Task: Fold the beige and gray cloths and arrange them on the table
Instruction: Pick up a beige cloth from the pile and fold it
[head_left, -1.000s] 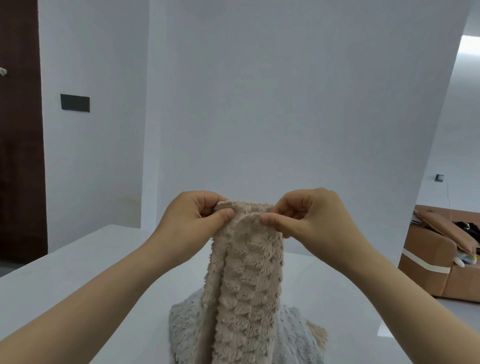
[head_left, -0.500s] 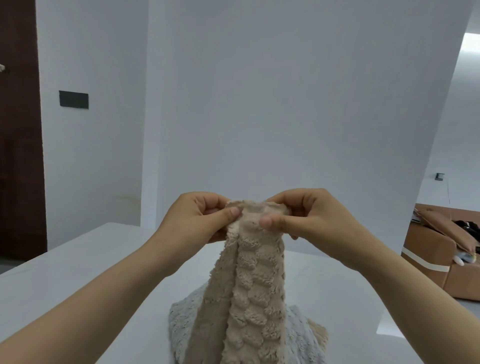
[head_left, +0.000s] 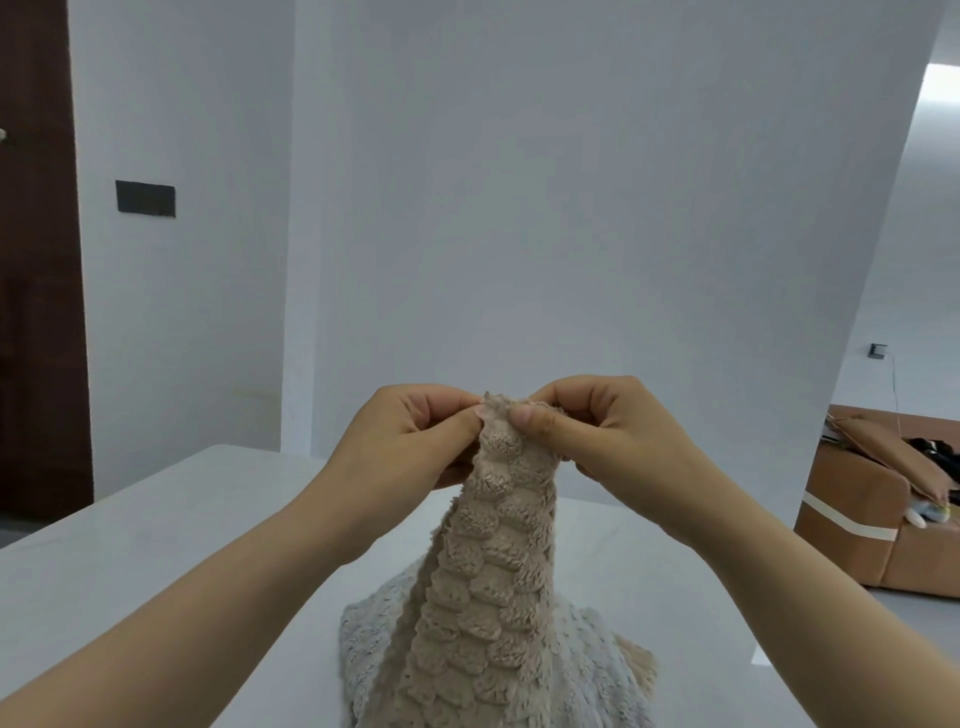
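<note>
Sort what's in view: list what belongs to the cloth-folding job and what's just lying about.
Job: beige cloth, pinched at its top by left hand and right hand; gray cloth beneath it; white table.
Lying about: brown sofa with oddments on it; dark wall plate; dark door.
</note>
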